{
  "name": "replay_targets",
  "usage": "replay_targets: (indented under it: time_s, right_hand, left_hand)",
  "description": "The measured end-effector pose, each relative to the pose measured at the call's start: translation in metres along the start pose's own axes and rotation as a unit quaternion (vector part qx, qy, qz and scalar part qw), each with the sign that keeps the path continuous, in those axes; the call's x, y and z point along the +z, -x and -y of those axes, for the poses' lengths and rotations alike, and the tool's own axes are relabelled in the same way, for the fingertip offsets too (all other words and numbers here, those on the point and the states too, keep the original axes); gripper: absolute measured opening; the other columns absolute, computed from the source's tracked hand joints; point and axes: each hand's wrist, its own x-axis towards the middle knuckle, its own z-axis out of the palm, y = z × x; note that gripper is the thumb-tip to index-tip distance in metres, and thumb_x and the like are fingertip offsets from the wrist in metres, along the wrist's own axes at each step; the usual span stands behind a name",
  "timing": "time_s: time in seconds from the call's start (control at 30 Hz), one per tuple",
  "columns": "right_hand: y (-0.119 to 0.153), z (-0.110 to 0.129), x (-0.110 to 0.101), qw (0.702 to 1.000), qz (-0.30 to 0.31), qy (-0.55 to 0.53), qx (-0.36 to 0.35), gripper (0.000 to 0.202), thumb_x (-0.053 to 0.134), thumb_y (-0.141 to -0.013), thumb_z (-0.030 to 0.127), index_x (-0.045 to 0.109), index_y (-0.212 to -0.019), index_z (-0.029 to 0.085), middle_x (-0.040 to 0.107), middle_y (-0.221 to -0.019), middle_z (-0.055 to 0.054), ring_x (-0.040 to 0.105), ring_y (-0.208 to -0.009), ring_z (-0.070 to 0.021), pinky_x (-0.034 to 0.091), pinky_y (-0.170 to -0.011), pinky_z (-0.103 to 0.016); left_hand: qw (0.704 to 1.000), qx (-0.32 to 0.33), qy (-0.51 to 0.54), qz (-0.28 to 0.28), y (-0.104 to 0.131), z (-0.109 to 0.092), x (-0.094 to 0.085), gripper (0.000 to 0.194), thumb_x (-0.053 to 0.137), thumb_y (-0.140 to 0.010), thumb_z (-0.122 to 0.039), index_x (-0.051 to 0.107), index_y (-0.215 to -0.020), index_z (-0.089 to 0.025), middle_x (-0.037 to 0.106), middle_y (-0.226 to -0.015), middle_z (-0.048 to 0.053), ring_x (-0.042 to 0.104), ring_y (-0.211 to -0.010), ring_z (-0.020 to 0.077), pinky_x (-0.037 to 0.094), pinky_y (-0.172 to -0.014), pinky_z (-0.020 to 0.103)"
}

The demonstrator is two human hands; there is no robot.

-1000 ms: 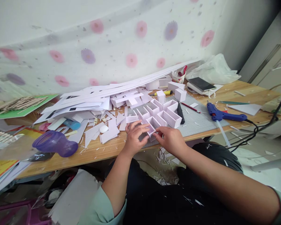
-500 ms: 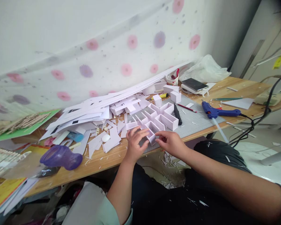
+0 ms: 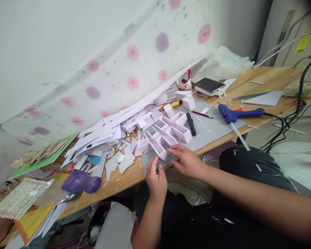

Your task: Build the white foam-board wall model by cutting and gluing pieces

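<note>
A white foam-board model [image 3: 171, 130] with several open-topped, thin-walled compartments rests on the grey cutting mat [image 3: 207, 133]. Just in front of its nearest corner is my left hand [image 3: 157, 180], thumb and fingers apart and nothing between them. My right hand [image 3: 188, 160] lies to the right of the same front compartment, fingers stretched out. Its fingertips are at the compartment's wall; whether they touch it I cannot tell. Beside the model lies a black, pen-like tool [image 3: 191, 123]. Small white blocks [image 3: 188, 102] stand behind it.
A blue glue gun [image 3: 241, 114] with a glue stick lies right, its cable trailing off the table. White scraps [image 3: 126, 159] and long sheets [image 3: 103, 126] cover the left and back. A purple container [image 3: 81, 182], yellow cutter [image 3: 176, 103], red pencil [image 3: 202, 114] and phone [image 3: 209, 84] lie around.
My left hand has come off the model and moved down toward the table edge, uncovering the front compartments. My right hand's fingers have spread. The camera view has tilted.
</note>
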Motion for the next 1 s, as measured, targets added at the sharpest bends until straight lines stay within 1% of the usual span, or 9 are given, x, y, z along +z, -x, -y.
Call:
replay_targets:
  time_s: [0.07, 0.13, 0.2, 0.33, 0.5, 0.67, 0.8, 1.0]
  right_hand:
    - [0.001, 0.0, 0.004, 1.0, 0.001, -0.022, -0.005, 0.047, 0.057, -0.075, 0.009, 0.06, -0.122, 0.008, 0.06, -0.121, -0.018, 0.056, -0.114, -0.0282, 0.045, -0.098, -0.041]
    - [0.002, 0.0, 0.007, 0.999, 0.007, -0.048, -0.001, 0.051, 0.056, -0.074, 0.007, 0.057, -0.124, 0.007, 0.06, -0.122, -0.018, 0.055, -0.115, -0.0275, 0.044, -0.099, -0.04]
    - [0.003, 0.001, 0.008, 0.998, 0.01, -0.069, -0.001, 0.054, 0.054, -0.072, 0.005, 0.055, -0.126, 0.008, 0.06, -0.122, -0.017, 0.056, -0.113, -0.0259, 0.045, -0.098, -0.038]
    - [0.004, 0.002, 0.009, 0.996, 0.004, -0.092, -0.007, 0.057, 0.053, -0.07, 0.002, 0.054, -0.126, 0.011, 0.059, -0.118, -0.016, 0.058, -0.109, -0.0245, 0.047, -0.095, -0.037]
    - [0.005, 0.0, 0.011, 0.994, -0.003, -0.11, -0.008, 0.058, 0.055, -0.068, 0.002, 0.055, -0.124, 0.017, 0.059, -0.113, -0.012, 0.058, -0.104, -0.0241, 0.048, -0.091, -0.038]
    - [0.005, -0.002, 0.012, 0.995, 0.003, -0.104, -0.008, 0.057, 0.056, -0.068, 0.004, 0.055, -0.125, 0.015, 0.058, -0.113, -0.013, 0.058, -0.104, -0.0251, 0.048, -0.091, -0.038]
    - [0.006, -0.003, 0.013, 0.995, 0.005, -0.098, -0.009, 0.058, 0.057, -0.069, 0.006, 0.054, -0.126, 0.014, 0.057, -0.116, -0.014, 0.058, -0.106, -0.0259, 0.048, -0.093, -0.039]
    - [0.006, -0.004, 0.014, 0.996, 0.0, -0.089, -0.01, 0.059, 0.057, -0.068, 0.008, 0.053, -0.127, 0.016, 0.057, -0.116, -0.013, 0.059, -0.106, -0.026, 0.049, -0.091, -0.039]
  left_hand:
    - [1.0, -0.028, 0.013, -0.002, 0.006, -0.004, 0.004, 0.035, 0.048, -0.086, -0.015, 0.059, -0.12, -0.017, 0.064, -0.112, 0.013, 0.064, -0.098, 0.0215, 0.053, -0.087, 0.038]
    - [0.999, -0.049, 0.019, -0.006, 0.01, -0.007, 0.007, 0.039, 0.048, -0.085, -0.014, 0.058, -0.122, -0.018, 0.061, -0.117, 0.013, 0.063, -0.103, 0.022, 0.052, -0.089, 0.038]
    - [0.999, -0.051, 0.015, -0.008, 0.012, -0.009, 0.009, 0.042, 0.048, -0.083, -0.011, 0.058, -0.124, -0.02, 0.06, -0.118, 0.012, 0.061, -0.107, 0.0226, 0.051, -0.092, 0.038]
    - [1.0, -0.024, -0.015, -0.002, 0.011, -0.012, 0.01, 0.048, 0.047, -0.078, -0.005, 0.06, -0.122, -0.02, 0.061, -0.113, 0.011, 0.061, -0.107, 0.0229, 0.051, -0.093, 0.039]
    - [0.998, 0.009, -0.056, -0.014, 0.009, -0.015, 0.011, 0.052, 0.047, -0.075, -0.001, 0.06, -0.122, -0.019, 0.061, -0.108, 0.011, 0.061, -0.103, 0.0227, 0.053, -0.088, 0.036]
    - [0.996, 0.03, -0.08, -0.011, 0.009, -0.017, 0.012, 0.052, 0.048, -0.075, -0.001, 0.059, -0.124, -0.016, 0.06, -0.104, 0.012, 0.061, -0.101, 0.0228, 0.053, -0.085, 0.035]
    - [0.995, 0.036, -0.092, -0.013, 0.009, -0.018, 0.012, 0.051, 0.049, -0.075, -0.002, 0.06, -0.122, -0.018, 0.06, -0.104, 0.011, 0.061, -0.099, 0.023, 0.054, -0.083, 0.035]
    - [0.994, 0.037, -0.097, -0.015, 0.009, -0.019, 0.013, 0.054, 0.05, -0.074, -0.002, 0.058, -0.124, -0.019, 0.06, -0.105, 0.011, 0.061, -0.101, 0.0233, 0.054, -0.083, 0.035]
